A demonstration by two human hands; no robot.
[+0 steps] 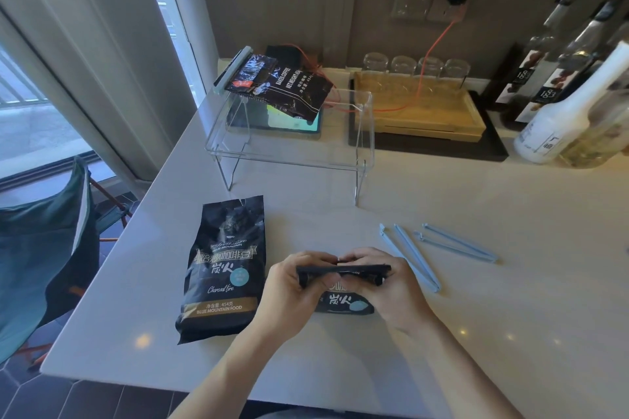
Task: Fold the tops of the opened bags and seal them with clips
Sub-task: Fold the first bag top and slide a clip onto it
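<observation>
While a black coffee bag (223,269) lies flat on the white counter (476,299) at near left, its top unfolded, a clipped bag (282,87) rests far off on a clear acrylic stand (292,150). Right of the flat bag, the left hand (289,289) and right hand (391,286) pinch the folded top of a second bag (343,304), thumbs and fingers pressed together along the fold. Further right, two pale blue clips (439,252) lie open on the counter, near the right hand. Bottles (561,105) stand at far right.
</observation>
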